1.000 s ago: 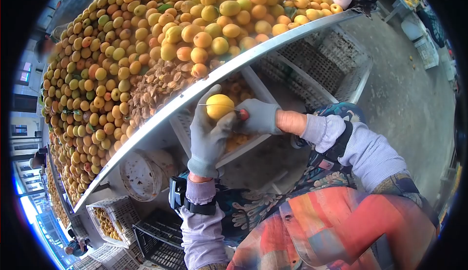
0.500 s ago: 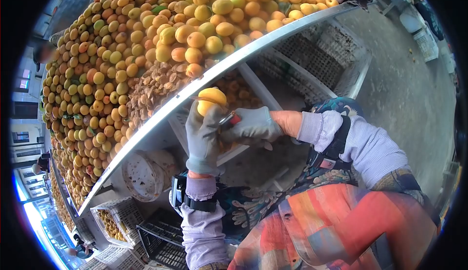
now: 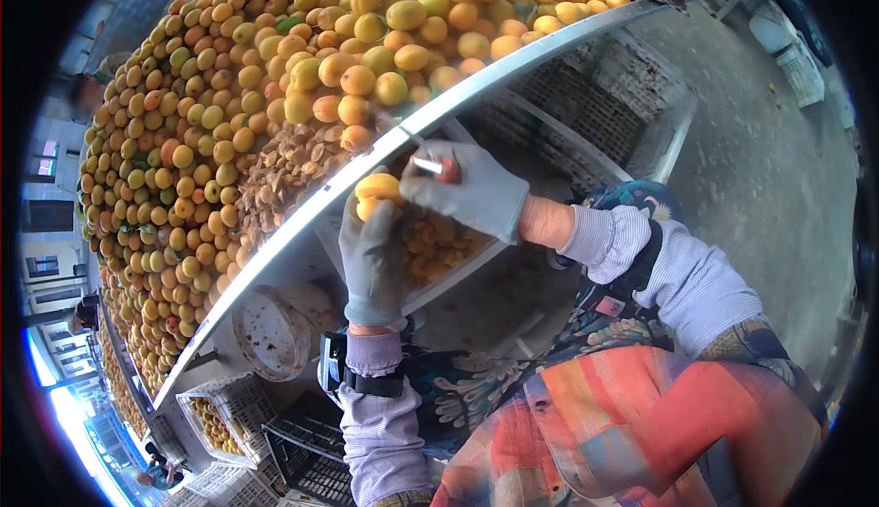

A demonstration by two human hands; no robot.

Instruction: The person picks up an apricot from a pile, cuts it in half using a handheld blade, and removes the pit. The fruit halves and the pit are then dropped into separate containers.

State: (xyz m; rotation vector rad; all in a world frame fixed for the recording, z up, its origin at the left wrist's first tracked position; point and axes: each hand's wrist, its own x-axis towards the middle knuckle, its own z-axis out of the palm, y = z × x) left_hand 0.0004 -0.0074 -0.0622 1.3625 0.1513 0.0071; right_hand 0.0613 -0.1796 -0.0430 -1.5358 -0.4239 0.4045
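In a grey glove, my left hand (image 3: 374, 264) is closed around a yellow apricot (image 3: 378, 187), which looks split open along a seam. Close by on its right, my gloved right hand (image 3: 476, 191) grips a small red-handled knife (image 3: 446, 169); its blade is hard to make out. Both hands are just below the metal table rim (image 3: 302, 205). Beneath them sits a crate (image 3: 435, 289) holding orange apricot pieces (image 3: 444, 246). Brown apricot pits (image 3: 291, 164) lie heaped on the table near the rim.
Whole apricots (image 3: 197, 155) cover the sloping table. Under its edge are a white bucket (image 3: 272, 333) and a pale crate (image 3: 641, 86). At lower left stand a crate of fruit (image 3: 229, 406) and a black crate (image 3: 307, 447). Other people are visible at far left.
My right hand has moved up, turning the knife away from the apricot. The apricot, whole with the blade against it before, now looks split. My left hand has shifted slightly left.
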